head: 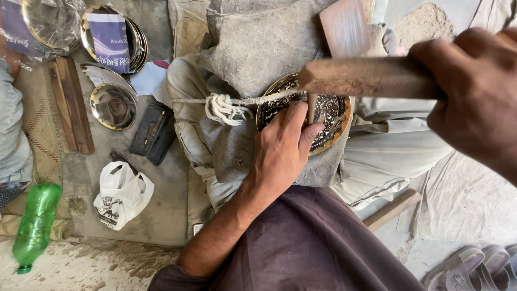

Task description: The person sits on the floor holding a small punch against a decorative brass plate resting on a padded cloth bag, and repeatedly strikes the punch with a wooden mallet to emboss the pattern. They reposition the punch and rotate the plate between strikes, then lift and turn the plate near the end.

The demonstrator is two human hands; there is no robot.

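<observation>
1. A thin chisel point(311, 108) is pinched upright by the left hand point(283, 148) on the engraved plate point(334, 116), which is rested on the lap.
2. A wooden mallet point(361, 75) is gripped by the right hand point(474, 91) above the plate.

A round engraved brass plate point(331, 116) lies flat on grey cloth, a thin chisel point(311, 108) seemingly upright on it.

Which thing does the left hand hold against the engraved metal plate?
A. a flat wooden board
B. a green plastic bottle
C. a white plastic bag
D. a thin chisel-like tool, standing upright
D: the left hand pinches a thin chisel-like tool upright on the engraved plate, while the right hand grips a wooden hammer above it.
</observation>
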